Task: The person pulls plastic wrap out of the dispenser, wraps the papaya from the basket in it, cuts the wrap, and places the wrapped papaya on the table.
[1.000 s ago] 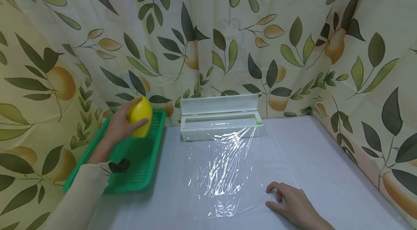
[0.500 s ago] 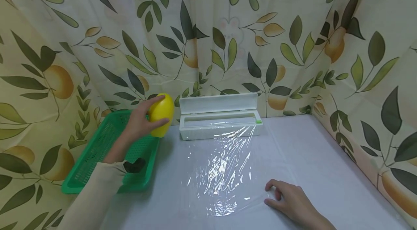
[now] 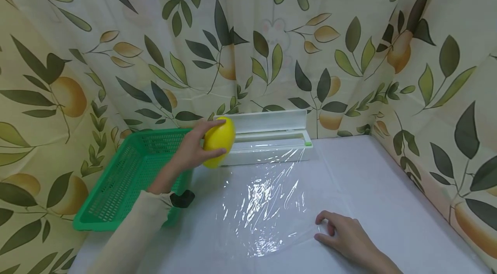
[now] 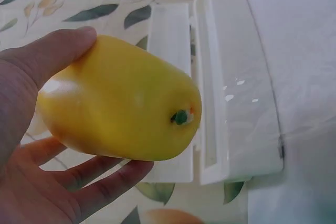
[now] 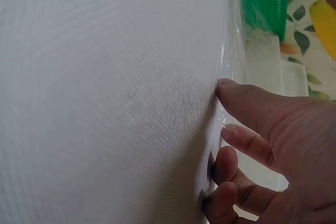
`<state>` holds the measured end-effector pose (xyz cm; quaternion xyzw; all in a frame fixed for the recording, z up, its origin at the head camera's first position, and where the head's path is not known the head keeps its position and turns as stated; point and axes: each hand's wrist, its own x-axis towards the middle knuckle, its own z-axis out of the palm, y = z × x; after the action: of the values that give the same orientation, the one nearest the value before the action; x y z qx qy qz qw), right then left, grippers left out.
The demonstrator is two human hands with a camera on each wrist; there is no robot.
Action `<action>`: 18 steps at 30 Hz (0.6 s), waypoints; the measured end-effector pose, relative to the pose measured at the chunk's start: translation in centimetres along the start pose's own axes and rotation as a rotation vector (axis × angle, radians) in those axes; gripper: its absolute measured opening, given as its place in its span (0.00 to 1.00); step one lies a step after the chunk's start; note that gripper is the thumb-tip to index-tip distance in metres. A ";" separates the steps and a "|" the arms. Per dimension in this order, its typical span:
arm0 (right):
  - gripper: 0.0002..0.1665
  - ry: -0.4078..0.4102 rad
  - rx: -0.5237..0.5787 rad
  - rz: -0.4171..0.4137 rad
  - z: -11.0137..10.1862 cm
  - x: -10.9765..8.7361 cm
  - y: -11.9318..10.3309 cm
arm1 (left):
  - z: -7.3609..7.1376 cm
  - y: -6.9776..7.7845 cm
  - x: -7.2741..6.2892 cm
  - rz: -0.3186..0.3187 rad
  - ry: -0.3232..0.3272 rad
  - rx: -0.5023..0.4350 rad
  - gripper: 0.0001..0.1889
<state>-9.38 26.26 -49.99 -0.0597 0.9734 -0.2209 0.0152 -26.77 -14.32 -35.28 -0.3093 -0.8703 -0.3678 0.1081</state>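
My left hand (image 3: 192, 146) holds a smooth yellow mango (image 3: 220, 142) up in front of the left end of the wrap box. In the left wrist view the thumb lies over the mango (image 4: 121, 100) and the fingers are under it; a small dark green stem end shows. A clear sheet of cling film (image 3: 264, 209) runs from the box toward me over the table. My right hand (image 3: 345, 237) is low at the film's near right corner, fingers bent, thumb and forefinger on the film edge. The right wrist view shows its thumb (image 5: 247, 100) at that edge.
A white wrap box (image 3: 268, 156) with its lid (image 3: 272, 121) raised stands at the back of the white-covered table (image 3: 349, 170). To the left is a green plastic basket (image 3: 124, 179), partly behind the left forearm. A leaf-patterned curtain (image 3: 272, 71) closes off the back and sides.
The left hand has carried the mango rightward from above the green basket to the wrap box's left end. The right hand has stayed at the film's corner.
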 end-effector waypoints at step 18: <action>0.20 0.021 0.018 0.014 0.1 0.0 -0.1 | 5.5 0.8 0.2 0.115 -0.211 -0.047 0.34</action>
<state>-9.35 26.12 -50.03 -0.0503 0.9718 -0.2304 0.0069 -26.24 -9.90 -38.61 -0.3981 -0.8488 -0.3466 0.0298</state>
